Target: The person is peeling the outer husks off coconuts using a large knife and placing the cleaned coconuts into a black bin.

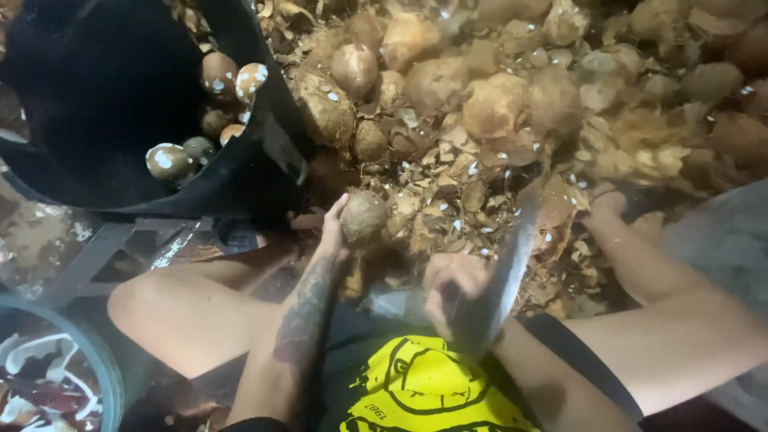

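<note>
Dim floor [448, 184] strewn with husk scraps

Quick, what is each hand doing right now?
Left hand: closed on a brown coconut.
Right hand: closed on a big knife.

Passage ahead is blocked by a heap of coconuts [496, 104] and husk scraps [448, 192]. The left is closed off by a black tub [264, 152], and room is left only between the knees [136, 300].

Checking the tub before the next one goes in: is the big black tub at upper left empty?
No, the black tub already has several partly peeled coconuts lying against its inner right wall.
</note>
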